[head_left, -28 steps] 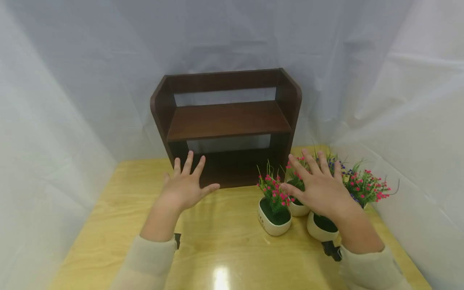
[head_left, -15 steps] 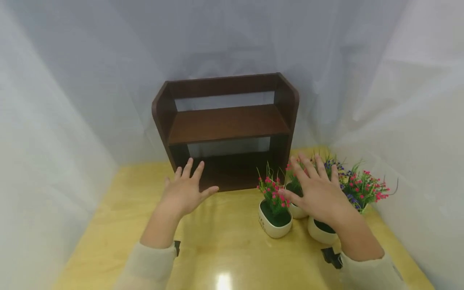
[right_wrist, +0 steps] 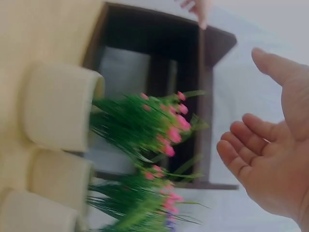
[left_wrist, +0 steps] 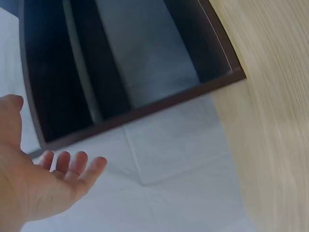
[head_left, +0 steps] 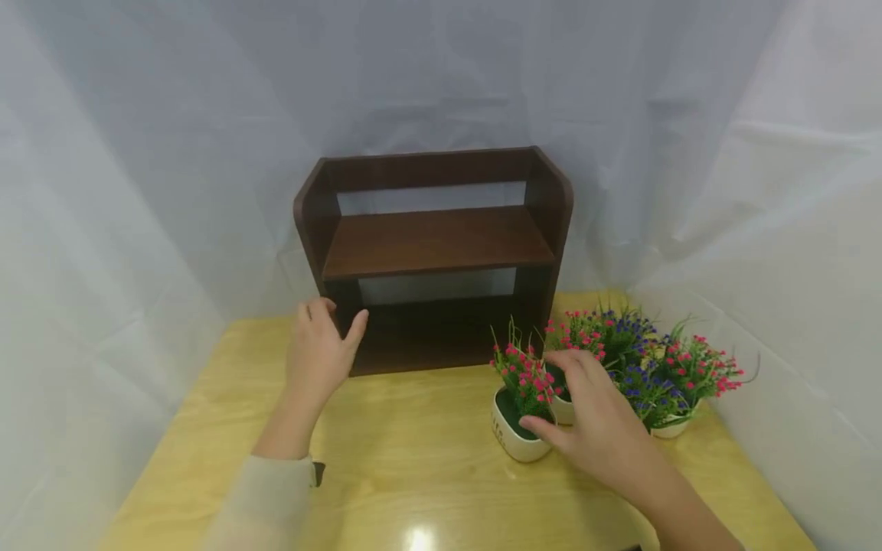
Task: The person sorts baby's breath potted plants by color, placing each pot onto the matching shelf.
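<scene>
My left hand (head_left: 318, 360) hovers by the left side panel of a dark brown two-tier wooden shelf (head_left: 441, 243), its thumb apart from bent fingers and nothing held. In the left wrist view that hand (left_wrist: 50, 186) is close to the shelf's edge. Over the nearest artificial potted plant (head_left: 513, 442), white-potted with pink flowers, is my right hand (head_left: 599, 428), thumb and fingers spread in a loose curve. The right wrist view shows this hand (right_wrist: 277, 159) with nothing in it, to the side of the pink flowers (right_wrist: 176, 128).
Several more potted plants with pink and blue flowers (head_left: 644, 390) crowd the table's right side, partly behind my right hand. The light wood table (head_left: 400, 444) carries everything. White sheeting (head_left: 792, 291) hangs at the back and both sides.
Both hands go from flat, spread fingers to loosely bent ones and turn palms inward. The left hand moves slightly left; the right comes lower beside the nearest plant.
</scene>
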The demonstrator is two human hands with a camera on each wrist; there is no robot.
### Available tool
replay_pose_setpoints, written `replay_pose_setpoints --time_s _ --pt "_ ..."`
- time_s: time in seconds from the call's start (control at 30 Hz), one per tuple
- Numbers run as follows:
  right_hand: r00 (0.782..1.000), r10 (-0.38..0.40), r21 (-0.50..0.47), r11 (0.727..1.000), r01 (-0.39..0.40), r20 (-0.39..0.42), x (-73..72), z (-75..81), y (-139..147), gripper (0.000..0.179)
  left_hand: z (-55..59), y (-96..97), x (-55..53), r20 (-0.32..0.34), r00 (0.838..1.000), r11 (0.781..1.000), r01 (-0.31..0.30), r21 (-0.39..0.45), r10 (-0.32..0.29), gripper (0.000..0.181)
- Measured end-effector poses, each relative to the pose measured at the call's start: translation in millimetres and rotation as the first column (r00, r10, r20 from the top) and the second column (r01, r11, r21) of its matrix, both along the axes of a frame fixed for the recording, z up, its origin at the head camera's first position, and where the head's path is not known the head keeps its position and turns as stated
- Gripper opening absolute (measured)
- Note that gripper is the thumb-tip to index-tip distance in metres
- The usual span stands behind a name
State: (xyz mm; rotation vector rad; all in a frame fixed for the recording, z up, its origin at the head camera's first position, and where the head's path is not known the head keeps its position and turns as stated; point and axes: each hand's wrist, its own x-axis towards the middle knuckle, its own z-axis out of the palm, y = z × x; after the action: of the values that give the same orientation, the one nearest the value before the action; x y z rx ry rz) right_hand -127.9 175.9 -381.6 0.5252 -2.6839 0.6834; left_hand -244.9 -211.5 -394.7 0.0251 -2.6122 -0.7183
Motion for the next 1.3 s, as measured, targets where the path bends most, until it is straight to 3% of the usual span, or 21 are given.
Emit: replay_pose_setpoints --time_s 0.1,0.2,0.4,0.53,0.7,0.8,0.93,1.0,1.03,1.2,1.3 --pt "0.999 -0.016 -0.033 0.999 0.015 -0.031 11.1 -18.7 -6.3 0.075 0.4 -14.5 -12.4 0.011 1.0 0.984 -0.02 0.175 0.019 0.091" --pt "0.998 -0.052 -0.074 0.996 0.049 -0.036 18.4 -39.8 -9.1 0.067 3.1 -28.2 -23.3 0.061 0.998 0.948 0.005 0.318 -0.026 0.102" --pt "0.988 -0.152 -0.201 0.968 0.148 -0.002 20.3 -75.6 -6.5 0.057 11.7 -35.9 -43.9 0.143 0.978 0.883 0.073 0.464 -0.155 0.119" --pt "0.983 -0.165 -0.19 0.966 0.178 0.082 13.9 -96.1 -5.4 0.074 15.4 -31.6 -56.5 0.153 0.97 0.856 0.085 0.509 -0.187 0.124" --pt "0.984 -0.167 -0.127 0.976 0.174 0.064 -2.8 -119.2 -4.1 0.102 22.3 -31.2 -62.7 0.1 0.969 0.803 0.128 0.582 -0.227 0.109" --pt "0.982 -0.171 -0.107 0.978 0.179 0.079 -12.0 -125.3 -3.9 0.099 26.9 -32.4 -65.4 0.075 0.973 0.779 0.127 0.614 -0.218 0.097" --pt "0.969 -0.18 -0.09 0.976 0.197 0.171 -19.0 -125.7 -4.9 0.094 30.5 -30.9 -72.3 0.057 0.989 0.793 0.075 0.605 -0.137 0.086" --pt "0.96 -0.192 -0.079 0.974 0.212 0.203 -22.3 -126.2 -5.7 0.094 32.2 -29.1 -75.3 0.05 0.993 0.784 0.054 0.618 -0.108 0.08" --pt "0.957 -0.198 -0.072 0.973 0.218 0.214 -24.2 -126.2 -6.7 0.095 33.1 -28.3 -76.4 0.047 0.994 0.777 0.045 0.629 -0.095 0.078" --pt "0.946 -0.223 -0.021 0.972 0.235 0.236 -32.4 -124.0 -14.0 0.102 33.9 -27.9 -82.6 0.024 0.995 0.694 0.049 0.719 -0.096 0.067" --pt "0.937 -0.209 -0.056 0.971 0.233 0.279 -34.7 -123.5 -16.8 0.105 31.6 -29.3 -86.3 0.021 0.994 0.673 0.055 0.738 -0.105 0.069"
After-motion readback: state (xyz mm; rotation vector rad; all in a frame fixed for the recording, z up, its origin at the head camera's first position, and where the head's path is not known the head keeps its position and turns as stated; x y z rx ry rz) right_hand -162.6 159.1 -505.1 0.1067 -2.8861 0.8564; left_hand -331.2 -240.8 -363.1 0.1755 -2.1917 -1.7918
